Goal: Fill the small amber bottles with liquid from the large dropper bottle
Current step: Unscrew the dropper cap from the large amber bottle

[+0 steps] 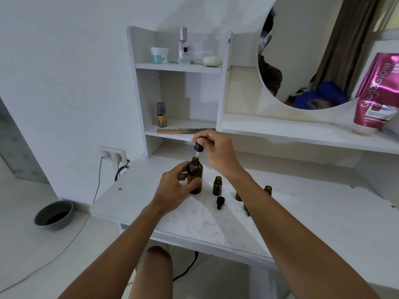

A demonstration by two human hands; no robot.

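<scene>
The large amber dropper bottle stands upright on the white table, and my left hand grips its side. My right hand pinches the black dropper cap just above the bottle's open neck, the glass pipette reaching down into it. One small amber bottle stands open just right of the large one. A second small bottle and a third are partly hidden behind my right forearm. A small black dropper cap lies on the table in front of them.
A white shelf unit behind holds a wooden comb, a small can, a perfume bottle and jars. A pink pouch leans at the right under a round mirror. A grey bowl sits on the floor at left.
</scene>
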